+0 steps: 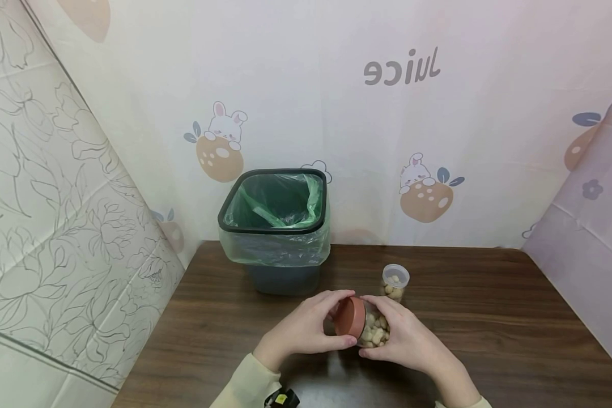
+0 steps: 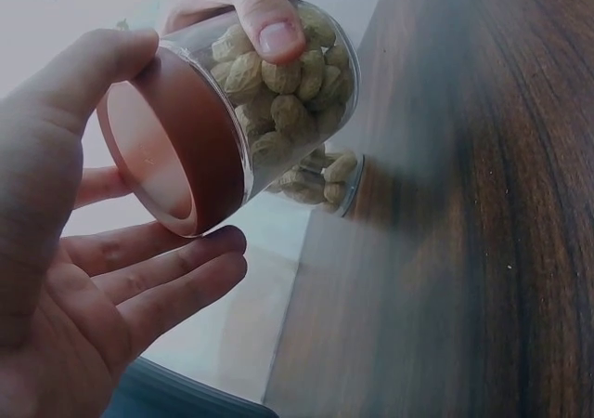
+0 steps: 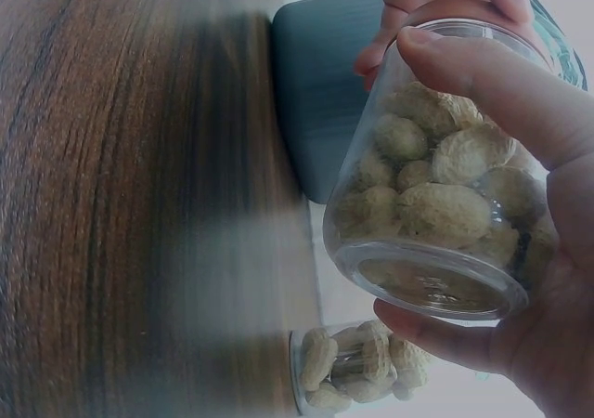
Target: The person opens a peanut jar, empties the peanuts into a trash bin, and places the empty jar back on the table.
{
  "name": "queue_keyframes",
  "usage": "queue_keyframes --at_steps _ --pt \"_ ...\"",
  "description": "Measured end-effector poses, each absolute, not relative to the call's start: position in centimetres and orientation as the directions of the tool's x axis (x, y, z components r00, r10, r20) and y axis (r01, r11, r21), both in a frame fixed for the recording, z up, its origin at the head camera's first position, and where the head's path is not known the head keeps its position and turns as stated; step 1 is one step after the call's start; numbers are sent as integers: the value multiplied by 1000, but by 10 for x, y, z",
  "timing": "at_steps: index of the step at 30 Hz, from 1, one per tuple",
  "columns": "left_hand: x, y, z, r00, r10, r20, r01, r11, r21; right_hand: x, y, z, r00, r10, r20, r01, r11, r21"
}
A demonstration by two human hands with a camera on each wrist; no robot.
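A clear jar of peanuts (image 1: 376,330) is held tilted above the table, its reddish-brown lid (image 1: 350,317) turned to the left. My left hand (image 1: 311,326) holds the lid, with the thumb on one side and fingers on the other. Around the jar's clear body my right hand (image 1: 405,334) is wrapped, its thumb (image 3: 464,60) lying along the wall near the lid. The lid sits on the jar's mouth; whether it is loose I cannot tell. Just behind the right hand stands a smaller clear container (image 1: 395,280), upright, with peanuts inside.
A dark bin (image 1: 285,279) with a black rim and a green liner bag stands at the back left of the brown wooden table (image 1: 209,340). Behind it hangs a patterned curtain (image 1: 306,85), and a flowered panel (image 1: 56,238) flanks the left side.
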State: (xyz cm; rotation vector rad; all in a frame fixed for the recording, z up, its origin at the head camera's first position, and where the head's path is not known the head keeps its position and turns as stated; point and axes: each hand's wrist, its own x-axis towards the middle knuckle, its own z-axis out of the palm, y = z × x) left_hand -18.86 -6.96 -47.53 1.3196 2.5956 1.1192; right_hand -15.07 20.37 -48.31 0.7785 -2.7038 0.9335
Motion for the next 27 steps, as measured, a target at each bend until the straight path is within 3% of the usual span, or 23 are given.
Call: queue_keyframes --at_steps 10,27 --pt "-187 -71 -474 -643 721 259 689 395 608 -151 205 -483 -843 -427 328 -538 658 -526" --pt "-189 -72 -471 -527 767 365 806 315 502 -150 206 -482 -833 -436 340 -553 650 -521"
